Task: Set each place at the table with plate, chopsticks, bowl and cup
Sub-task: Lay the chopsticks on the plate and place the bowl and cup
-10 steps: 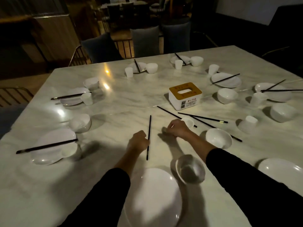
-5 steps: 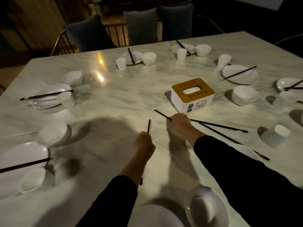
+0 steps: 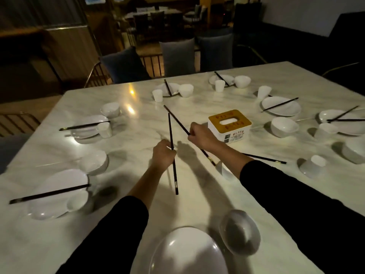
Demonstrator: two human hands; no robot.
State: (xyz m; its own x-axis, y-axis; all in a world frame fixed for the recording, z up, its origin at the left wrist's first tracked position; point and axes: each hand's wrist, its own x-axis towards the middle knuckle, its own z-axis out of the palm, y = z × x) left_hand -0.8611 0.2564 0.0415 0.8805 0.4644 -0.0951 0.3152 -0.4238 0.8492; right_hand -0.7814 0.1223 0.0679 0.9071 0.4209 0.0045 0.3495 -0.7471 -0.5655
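My left hand (image 3: 163, 154) grips one black chopstick (image 3: 171, 133) near its middle, lifted above the marble table (image 3: 138, 194). A second black chopstick (image 3: 175, 120) is held by my right hand (image 3: 200, 136), slanting up to the left so the two tips nearly cross. Close to me stand a white plate (image 3: 187, 252) and a white bowl (image 3: 240, 232). Another loose chopstick (image 3: 264, 158) lies on the table behind my right forearm, next to a partly hidden white bowl (image 3: 227, 172).
A white tissue box with a yellow lid (image 3: 230, 125) sits mid-table right of my right hand. Set places with plates, bowls, cups and chopsticks ring the table, such as the left plate (image 3: 57, 192) and the cup (image 3: 312, 166) at right. Chairs (image 3: 177, 56) stand behind.
Both hands have lifted their chopsticks off the table; each was lying flat a second ago. My right hand moved from near the bowl toward the tissue box. The camera view rose.
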